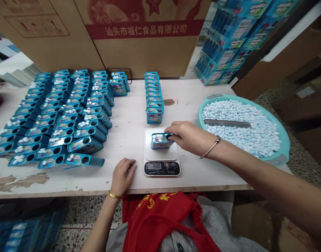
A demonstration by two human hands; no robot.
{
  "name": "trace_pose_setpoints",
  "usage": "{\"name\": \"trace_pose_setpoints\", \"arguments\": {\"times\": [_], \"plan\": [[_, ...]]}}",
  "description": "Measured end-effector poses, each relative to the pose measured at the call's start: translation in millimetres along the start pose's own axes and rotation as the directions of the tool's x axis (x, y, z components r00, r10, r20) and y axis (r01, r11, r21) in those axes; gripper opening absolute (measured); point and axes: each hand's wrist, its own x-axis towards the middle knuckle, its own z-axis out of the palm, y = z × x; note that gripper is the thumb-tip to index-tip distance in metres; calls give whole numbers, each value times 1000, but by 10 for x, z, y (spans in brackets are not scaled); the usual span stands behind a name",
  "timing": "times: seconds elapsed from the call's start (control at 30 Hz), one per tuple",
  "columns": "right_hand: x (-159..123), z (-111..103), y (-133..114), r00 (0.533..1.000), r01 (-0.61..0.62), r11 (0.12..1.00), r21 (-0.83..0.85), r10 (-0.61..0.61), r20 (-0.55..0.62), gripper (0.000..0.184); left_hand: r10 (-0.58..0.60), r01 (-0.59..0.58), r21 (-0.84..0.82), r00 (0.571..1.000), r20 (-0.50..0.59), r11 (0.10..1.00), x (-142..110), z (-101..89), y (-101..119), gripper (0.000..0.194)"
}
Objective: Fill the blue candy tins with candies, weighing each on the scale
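1. The right hand [188, 136] is partly closed, its fingers curled down over the end of a blue-and-teal candy tin [161, 141], gripping it.
2. That tin lies on the white platform of a digital scale [162, 168]. The display shows digits, but they are too blurred to read with certainty.
3. The left hand [123, 176] is open and loosely curled, resting on the bench [128, 119] just in front of the rows of tins and holding nothing. A gold bracelet [114, 195] circles its wrist, and a thin metal bangle [210, 147] circles the right wrist.
4. To the left, open tins lie in tight rows [63, 119], with pale mints [55, 140] showing at their openings.
5. A single straight column of tins [154, 99] stands on the bench behind the scale.
6. To the right, a teal basin [215, 99] holds a heap of pale blue mints [241, 140], with a metal scoop [227, 123] lying on top.
7. Beyond the bench are a printed cardboard carton [144, 45] and stacked blue cartons [236, 38]. A red cloth [160, 220] shows below the bench edge.
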Motion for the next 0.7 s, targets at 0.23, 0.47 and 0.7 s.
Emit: {"name": "trace_pose_setpoints", "arguments": {"times": [0.23, 0.47, 0.7], "plan": [[-277, -11, 302, 883, -194, 426, 884, 468, -31, 15, 9, -9, -14, 1000, -9, 1000, -12, 18, 0, 16], [-893, 408, 617, 628, -274, -198, 941, 704, 331, 19, 3, -3, 6, 1000, -13, 1000, 13, 28, -1, 16], [-888, 398, 374, 747, -282, 30, 959, 634, 200, 28, -8, 8, 36, 1000, -9, 999, 18, 18, 42, 17]]}}
